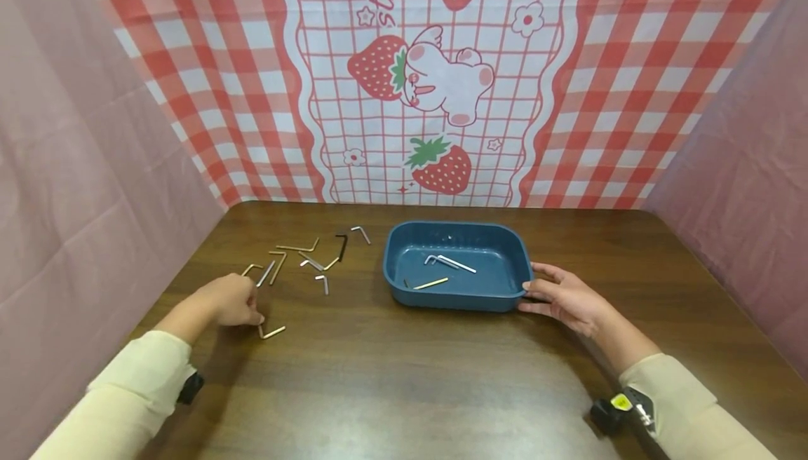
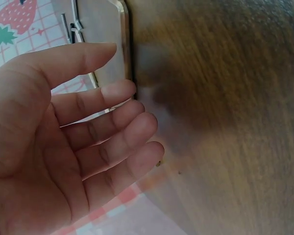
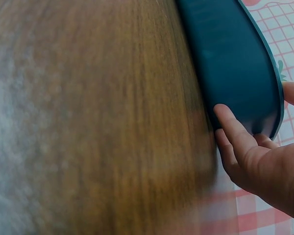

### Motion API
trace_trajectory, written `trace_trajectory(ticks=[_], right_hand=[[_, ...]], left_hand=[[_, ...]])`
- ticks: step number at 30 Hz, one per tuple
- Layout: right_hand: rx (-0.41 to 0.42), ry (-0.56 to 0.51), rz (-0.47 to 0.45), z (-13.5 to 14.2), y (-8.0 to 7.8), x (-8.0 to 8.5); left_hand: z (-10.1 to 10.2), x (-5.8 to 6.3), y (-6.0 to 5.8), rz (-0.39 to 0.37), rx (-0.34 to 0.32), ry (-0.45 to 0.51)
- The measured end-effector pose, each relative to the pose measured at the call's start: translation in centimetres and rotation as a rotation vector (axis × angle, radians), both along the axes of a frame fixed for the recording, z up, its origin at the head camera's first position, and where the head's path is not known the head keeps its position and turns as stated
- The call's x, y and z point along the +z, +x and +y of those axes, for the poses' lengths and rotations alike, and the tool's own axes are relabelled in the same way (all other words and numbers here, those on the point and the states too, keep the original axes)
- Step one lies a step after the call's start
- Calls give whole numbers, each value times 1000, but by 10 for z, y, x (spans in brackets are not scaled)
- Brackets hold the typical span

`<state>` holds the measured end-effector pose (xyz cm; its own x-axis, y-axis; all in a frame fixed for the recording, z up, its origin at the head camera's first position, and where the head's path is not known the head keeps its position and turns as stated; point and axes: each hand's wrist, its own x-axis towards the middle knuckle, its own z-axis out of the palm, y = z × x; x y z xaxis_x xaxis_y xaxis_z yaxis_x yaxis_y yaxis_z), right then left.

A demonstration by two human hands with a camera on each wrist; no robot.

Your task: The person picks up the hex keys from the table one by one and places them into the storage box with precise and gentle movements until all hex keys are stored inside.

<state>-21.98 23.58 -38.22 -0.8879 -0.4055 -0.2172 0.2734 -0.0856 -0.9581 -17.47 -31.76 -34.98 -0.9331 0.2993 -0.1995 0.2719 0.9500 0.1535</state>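
My left hand [image 1: 235, 300] is low over the left of the table, fingertips at a gold hex key [image 1: 274, 332]. In the left wrist view, its thumb stands apart from its loosely bent fingers [image 2: 120, 132]; no grip on the key shows. My right hand [image 1: 568, 300] holds the right end of a blue rectangular tray [image 1: 454, 301], thumb at the rim and fingers [image 3: 232, 129] against the outer wall. Inside the tray lie silver hex keys [image 1: 463, 265] and a gold hex key [image 1: 432, 283].
Several more hex keys lie scattered beyond my left hand, among them a black hex key [image 1: 343, 247], a silver hex key [image 1: 325, 285] and a gold hex key [image 1: 278, 268]. A strawberry-patterned cloth [image 1: 429, 130] hangs behind the wooden table [image 1: 391, 383]; pink cloth [image 1: 95, 130] lines the sides.
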Motion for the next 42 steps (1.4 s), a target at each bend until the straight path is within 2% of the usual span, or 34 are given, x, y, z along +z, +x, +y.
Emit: trace_trajectory(ticks=[6, 19, 26, 35, 42], right_hand=[[7, -10, 11, 0, 0, -2], [-1, 25, 9, -1, 0, 1], [-3, 34, 1, 0, 1, 2], [5, 35, 1, -1, 1, 2], [10, 38, -1, -2, 0, 1]], left_hand=[[2, -8, -3, -2, 6, 10], [13, -11, -12, 57, -101, 101], [16, -13, -14, 4, -113, 183], [17, -13, -15, 42, -178, 130], [19, -5, -21, 69, -163, 94]])
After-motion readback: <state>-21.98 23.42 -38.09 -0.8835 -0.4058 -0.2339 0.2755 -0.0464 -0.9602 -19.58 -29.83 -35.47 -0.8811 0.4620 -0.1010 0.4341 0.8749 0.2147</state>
